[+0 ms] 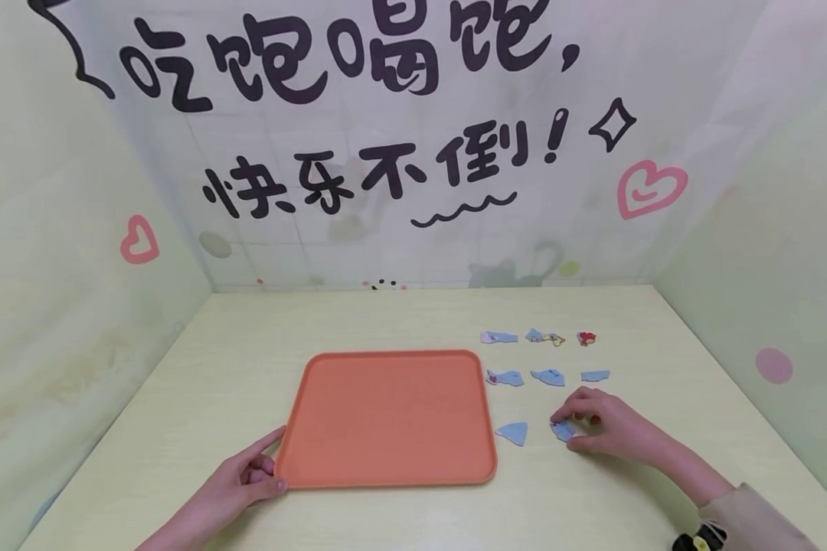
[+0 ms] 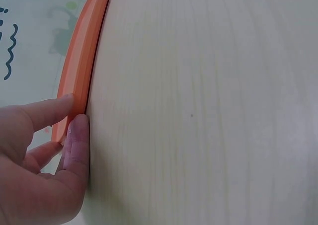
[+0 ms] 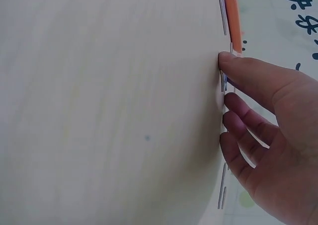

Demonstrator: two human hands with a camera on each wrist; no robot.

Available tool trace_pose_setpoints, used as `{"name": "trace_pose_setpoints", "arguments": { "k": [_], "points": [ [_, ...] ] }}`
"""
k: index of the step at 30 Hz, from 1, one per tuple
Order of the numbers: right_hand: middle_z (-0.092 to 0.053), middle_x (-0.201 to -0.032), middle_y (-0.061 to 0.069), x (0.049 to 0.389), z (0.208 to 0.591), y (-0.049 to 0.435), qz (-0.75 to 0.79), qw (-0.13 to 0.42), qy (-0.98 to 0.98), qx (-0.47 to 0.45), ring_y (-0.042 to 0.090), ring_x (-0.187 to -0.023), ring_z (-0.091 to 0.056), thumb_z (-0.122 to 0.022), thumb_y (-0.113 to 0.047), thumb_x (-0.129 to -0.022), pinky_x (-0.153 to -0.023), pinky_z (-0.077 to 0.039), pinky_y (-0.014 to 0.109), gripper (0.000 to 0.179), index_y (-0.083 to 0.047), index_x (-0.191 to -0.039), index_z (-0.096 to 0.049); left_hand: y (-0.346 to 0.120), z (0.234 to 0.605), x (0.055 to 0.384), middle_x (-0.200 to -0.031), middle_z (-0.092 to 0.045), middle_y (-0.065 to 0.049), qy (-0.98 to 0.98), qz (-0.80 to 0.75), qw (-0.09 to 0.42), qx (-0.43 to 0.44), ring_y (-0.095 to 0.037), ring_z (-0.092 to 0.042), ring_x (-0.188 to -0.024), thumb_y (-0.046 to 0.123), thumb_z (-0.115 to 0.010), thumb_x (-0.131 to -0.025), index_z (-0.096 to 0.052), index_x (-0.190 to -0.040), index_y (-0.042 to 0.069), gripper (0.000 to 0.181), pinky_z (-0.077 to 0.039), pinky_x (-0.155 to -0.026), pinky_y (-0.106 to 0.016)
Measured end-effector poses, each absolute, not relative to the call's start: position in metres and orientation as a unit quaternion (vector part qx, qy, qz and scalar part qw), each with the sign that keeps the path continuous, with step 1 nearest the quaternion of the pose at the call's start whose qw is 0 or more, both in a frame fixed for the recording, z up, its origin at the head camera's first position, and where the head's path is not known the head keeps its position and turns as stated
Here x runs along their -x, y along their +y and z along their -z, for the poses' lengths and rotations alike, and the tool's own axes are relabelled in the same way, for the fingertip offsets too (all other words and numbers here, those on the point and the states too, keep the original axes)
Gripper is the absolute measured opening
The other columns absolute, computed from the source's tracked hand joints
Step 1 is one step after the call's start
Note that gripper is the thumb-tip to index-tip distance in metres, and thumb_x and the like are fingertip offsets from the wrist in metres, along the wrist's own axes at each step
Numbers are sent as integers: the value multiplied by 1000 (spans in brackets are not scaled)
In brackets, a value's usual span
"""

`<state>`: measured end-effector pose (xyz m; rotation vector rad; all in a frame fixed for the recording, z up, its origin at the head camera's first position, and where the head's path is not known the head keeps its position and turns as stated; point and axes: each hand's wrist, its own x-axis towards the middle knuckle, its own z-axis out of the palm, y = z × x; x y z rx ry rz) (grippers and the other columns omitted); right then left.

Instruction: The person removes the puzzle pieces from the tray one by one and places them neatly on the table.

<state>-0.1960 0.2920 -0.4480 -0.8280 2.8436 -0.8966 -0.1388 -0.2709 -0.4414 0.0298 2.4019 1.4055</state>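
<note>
An orange tray (image 1: 389,421) lies flat on the table, its bare inside facing up. My left hand (image 1: 241,478) holds the tray's near left corner, thumb at the front edge and fingers along the side; the left wrist view shows them pinching the rim (image 2: 79,66). To the right of the tray, my right hand (image 1: 613,428) pinches a small flat blue puzzle piece (image 1: 561,431) between thumb and fingers, low over the tabletop. Part of that piece is hidden by the fingertips. Beside it, nearer the tray, lies a fan-shaped blue piece (image 1: 513,433).
More flat puzzle pieces lie in rows beyond my right hand, among them a wavy blue one (image 1: 547,377), a narrow strip (image 1: 596,376) and a small red one (image 1: 586,338). Printed cloth walls (image 1: 358,245) border the pale wooden table (image 1: 400,317) at the back and sides.
</note>
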Motion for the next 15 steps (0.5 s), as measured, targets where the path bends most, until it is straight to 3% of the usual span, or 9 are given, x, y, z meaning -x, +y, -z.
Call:
{"name": "trace_pose_setpoints", "arguments": {
  "k": [10, 15],
  "points": [
    [-63, -106, -8, 194, 447, 292, 289, 35, 922, 256, 2, -93, -51, -81, -22, -80, -75, -45, 20, 29, -26, -108, -72, -272, 440, 141, -103, -54, -9, 850, -493, 185, -20, -6, -48, -78, 19, -73, -89, -21, -156, 0, 87, -44, -67, -19],
    [-63, -108, -7, 193, 446, 290, 283, 32, 923, 259, 4, -92, -51, -81, -24, -80, -75, -46, 21, 33, -23, -111, -71, -275, 437, 142, -102, -53, -9, 837, -507, 202, -33, -7, -52, -81, 17, -73, -88, -20, -156, -3, 88, -51, -73, -19]
  ]
}}
